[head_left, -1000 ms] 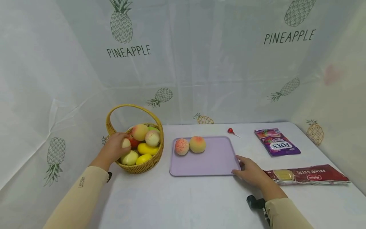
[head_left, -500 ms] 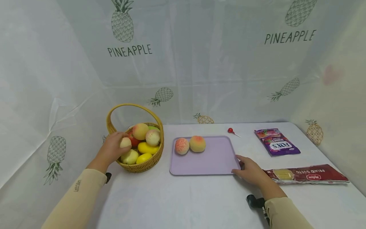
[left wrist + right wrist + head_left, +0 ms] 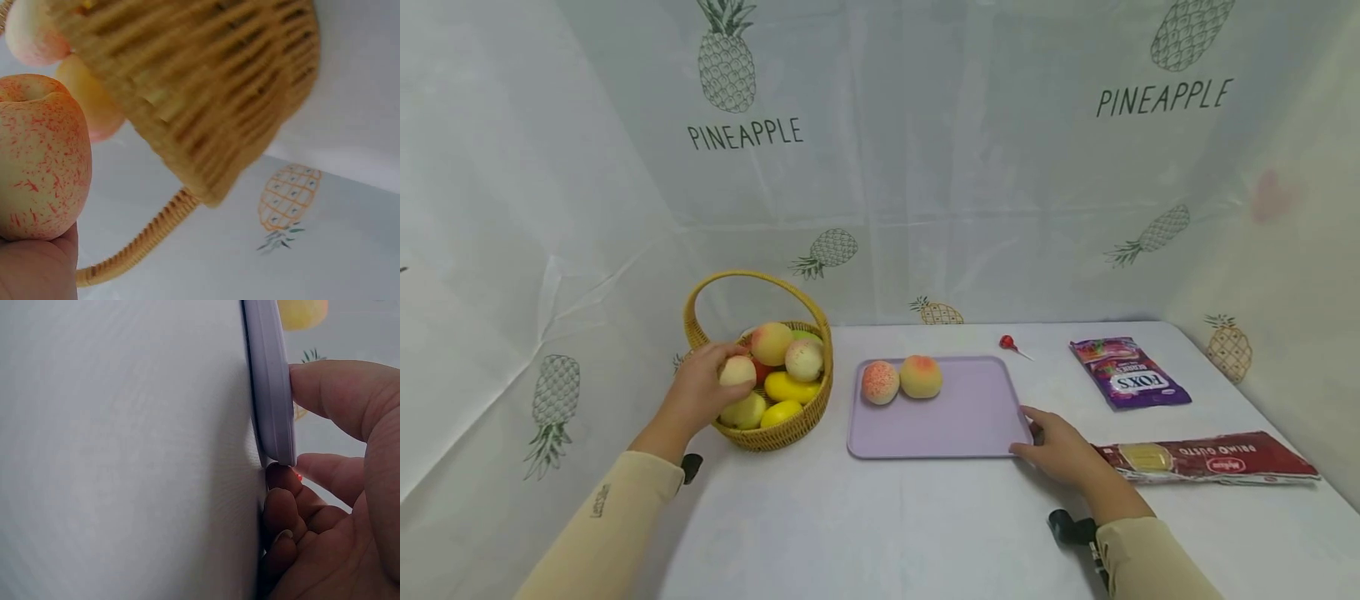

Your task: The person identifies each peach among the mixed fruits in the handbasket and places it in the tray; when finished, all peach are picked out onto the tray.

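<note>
My left hand (image 3: 698,385) holds a pale peach (image 3: 40,159) with red speckles, at the left side of a wicker basket (image 3: 790,432). In the left wrist view the peach sits above the palm, apart from the basket wall. Other fruit fills the basket, including a yellow-orange peach (image 3: 771,343), a pale peach (image 3: 805,360) and yellow lemons (image 3: 792,387). My right hand (image 3: 1060,446) grips the near right corner of a lilac tray (image 3: 955,425), its thumb on the rim and its other fingers curled at the edge. A speckled peach (image 3: 880,382) and a yellow-orange peach (image 3: 921,377) lie on the tray.
A red lollipop (image 3: 1007,342) lies behind the tray. To the right are a purple sweets bag (image 3: 1131,372) and a long red pasta packet (image 3: 1217,458), close to my right hand. The basket's tall handle (image 3: 752,273) arches over the fruit.
The left hand has shifted slightly, and more of the peach in it now shows beyond the fingers. The right hand stays at the tray's corner.
</note>
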### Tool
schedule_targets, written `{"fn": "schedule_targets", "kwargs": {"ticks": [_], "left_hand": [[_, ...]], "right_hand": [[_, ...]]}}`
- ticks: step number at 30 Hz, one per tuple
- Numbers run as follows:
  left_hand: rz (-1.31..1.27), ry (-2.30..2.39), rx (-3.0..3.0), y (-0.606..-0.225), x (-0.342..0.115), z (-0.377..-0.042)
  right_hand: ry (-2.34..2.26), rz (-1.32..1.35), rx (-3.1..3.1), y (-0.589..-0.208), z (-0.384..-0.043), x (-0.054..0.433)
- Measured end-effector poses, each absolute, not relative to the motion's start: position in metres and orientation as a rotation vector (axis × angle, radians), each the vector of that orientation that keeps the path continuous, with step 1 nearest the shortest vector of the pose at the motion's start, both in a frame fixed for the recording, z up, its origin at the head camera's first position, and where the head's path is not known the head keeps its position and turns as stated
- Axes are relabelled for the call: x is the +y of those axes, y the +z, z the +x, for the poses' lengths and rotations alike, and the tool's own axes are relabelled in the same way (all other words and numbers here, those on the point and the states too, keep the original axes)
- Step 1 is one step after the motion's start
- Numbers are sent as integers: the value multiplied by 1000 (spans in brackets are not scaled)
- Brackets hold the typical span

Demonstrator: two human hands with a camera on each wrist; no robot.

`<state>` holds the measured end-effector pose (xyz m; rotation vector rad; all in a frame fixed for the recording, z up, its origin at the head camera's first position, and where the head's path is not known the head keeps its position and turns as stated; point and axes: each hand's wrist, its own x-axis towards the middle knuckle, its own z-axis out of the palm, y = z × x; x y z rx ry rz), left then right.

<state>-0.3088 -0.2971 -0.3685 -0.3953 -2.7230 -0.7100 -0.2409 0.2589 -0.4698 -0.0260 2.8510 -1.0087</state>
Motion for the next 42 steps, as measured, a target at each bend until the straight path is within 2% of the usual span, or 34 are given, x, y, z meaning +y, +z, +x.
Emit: {"fn": "schedule_targets", "kwargs": {"ticks": [23, 42], "left_hand": [[-641, -888, -2480, -341, -227, -286], [-734, -1013, -2475, -349, -190, -285]], "right_hand": [[-989, -63, 2877, -463, -253, 261], [-1016, -50, 2849, -471, -242, 262]]}}
